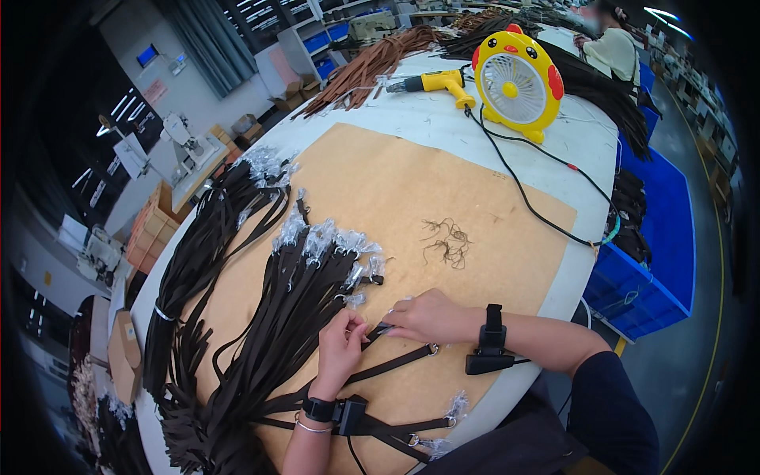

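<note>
My left hand [340,348] is closed in a pinch on a black strap [370,336] above the brown paper sheet. Close beside it, my right hand [431,317] is also closed, its fingertips around a small dark piece by the same strap. I cannot tell what that piece is. Just left of my hands lies a thick bundle of black straps [277,309], their metal clips wrapped in clear plastic [321,237]. Below my hands, loose strap ends with metal hooks [416,441] and a ring [433,349] rest on the sheet.
A second tied strap bundle [186,253] lies left. Thread scraps [450,244] lie on the brown paper [380,174]. Beyond are a yellow heat gun [439,82], a chick-shaped fan [516,83], a black cord [518,186] and brown straps [368,67]. Blue bins [649,289] stand right; a person [613,47] works far back.
</note>
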The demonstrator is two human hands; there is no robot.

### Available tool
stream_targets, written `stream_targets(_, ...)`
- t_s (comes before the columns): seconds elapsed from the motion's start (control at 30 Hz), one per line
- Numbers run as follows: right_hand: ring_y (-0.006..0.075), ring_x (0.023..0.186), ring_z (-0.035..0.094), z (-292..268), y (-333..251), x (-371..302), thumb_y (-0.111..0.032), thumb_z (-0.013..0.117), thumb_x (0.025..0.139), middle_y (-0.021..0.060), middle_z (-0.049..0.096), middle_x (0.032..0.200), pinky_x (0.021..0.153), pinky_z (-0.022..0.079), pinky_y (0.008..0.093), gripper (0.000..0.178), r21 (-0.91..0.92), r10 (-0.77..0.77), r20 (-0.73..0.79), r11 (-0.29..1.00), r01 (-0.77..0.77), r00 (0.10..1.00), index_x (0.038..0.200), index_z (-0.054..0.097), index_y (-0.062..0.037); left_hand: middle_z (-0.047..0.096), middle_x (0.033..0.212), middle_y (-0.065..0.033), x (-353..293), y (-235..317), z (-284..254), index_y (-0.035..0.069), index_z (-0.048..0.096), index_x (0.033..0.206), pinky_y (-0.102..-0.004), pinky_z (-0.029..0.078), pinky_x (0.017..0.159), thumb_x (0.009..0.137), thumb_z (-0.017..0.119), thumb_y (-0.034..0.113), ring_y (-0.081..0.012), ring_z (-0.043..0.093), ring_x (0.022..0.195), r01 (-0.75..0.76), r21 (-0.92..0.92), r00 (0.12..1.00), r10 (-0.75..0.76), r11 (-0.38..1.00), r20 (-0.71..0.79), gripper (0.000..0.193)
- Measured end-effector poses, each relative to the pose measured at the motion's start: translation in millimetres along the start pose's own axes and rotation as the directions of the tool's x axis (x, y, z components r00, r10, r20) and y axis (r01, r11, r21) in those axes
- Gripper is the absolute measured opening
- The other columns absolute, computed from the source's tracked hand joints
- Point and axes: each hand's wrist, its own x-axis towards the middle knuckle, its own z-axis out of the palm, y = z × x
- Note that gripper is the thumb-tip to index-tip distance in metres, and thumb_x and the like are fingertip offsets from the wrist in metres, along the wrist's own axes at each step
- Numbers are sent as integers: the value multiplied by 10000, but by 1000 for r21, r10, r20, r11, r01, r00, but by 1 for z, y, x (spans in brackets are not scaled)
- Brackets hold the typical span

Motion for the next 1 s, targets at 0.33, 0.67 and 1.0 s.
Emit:
stream_targets(0.33, 312, 788, 686, -14, 12, -3, -341, 652, 905, 101, 700, 866, 677, 529, 437, 258, 145, 255, -44, 958, -246, 966, 977, 689, -96, 598, 1133, -82, 9, 10, -34, 39, 676, 950, -472, 433, 985, 802, 616, -78, -326, 551, 1135, -175, 837, 890, 448, 518, -91, 198)
stream_targets(0.67, 349, 767, 679, -25, 20, -3, -230, 701, 814, 141, 686, 778, 679, 508, 463, 205, 133, 309, 137, 936, -327, 941, 930, 651, -69, 600, 898, -48, -10, 25, -6, 93, 712, 935, -375, 413, 776, 756, 796, 193, -256, 559, 899, -199, 599, 980, 160, 776, 118, 222)
stream_targets(1.0, 331, 767, 682, -23, 20, -4, -272, 694, 834, 127, 689, 789, 668, 516, 441, 262, 145, 254, 4, 957, -252, 967, 1025, 627, -106, 589, 854, -82, -14, 10, 15, 68, 610, 926, -389, 505, 589, 789, 765, 132, -296, 626, 684, -255, 662, 964, 235, 705, 120, 216)
